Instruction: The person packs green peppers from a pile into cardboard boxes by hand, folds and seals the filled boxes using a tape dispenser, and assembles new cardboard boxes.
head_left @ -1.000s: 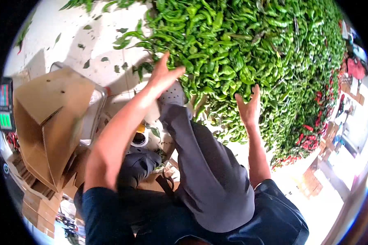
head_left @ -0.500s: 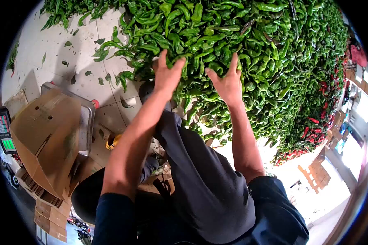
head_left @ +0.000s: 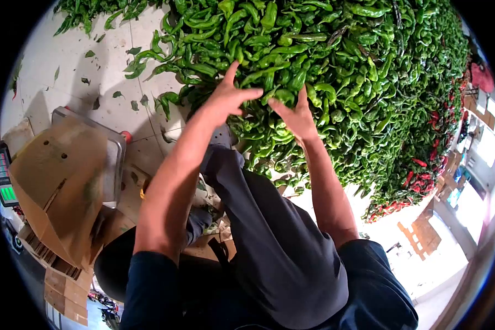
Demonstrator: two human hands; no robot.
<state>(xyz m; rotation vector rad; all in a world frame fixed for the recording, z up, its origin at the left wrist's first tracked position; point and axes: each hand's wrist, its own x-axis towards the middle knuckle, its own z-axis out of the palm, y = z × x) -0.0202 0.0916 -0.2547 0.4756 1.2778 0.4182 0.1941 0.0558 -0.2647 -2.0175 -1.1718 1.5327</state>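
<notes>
Both hands have just been brought nearer each other: the left hand (head_left: 221, 103) and right hand (head_left: 298, 122) are now nearly tip to tip, but a narrow gap is seen. Thumbs and forefingers are spread, so a smaller patch of green peppers (head_left: 313, 58) is framed than half a second ago. Peppers are heaped from upper center to the right; no pepper is seen clamped, and contact under the fingers can't be told. Red peppers (head_left: 421, 184) are seen at right. The remaining fingers are partly hidden; the left hand is slightly blurred. The shoe (head_left: 221, 135) is mostly covered by forearm and trouser leg (head_left: 283, 242). At left, the metal platform (head_left: 115, 159) is partly blocked by the cardboard box (head_left: 66, 187); the display (head_left: 7, 193) can't be read.
</notes>
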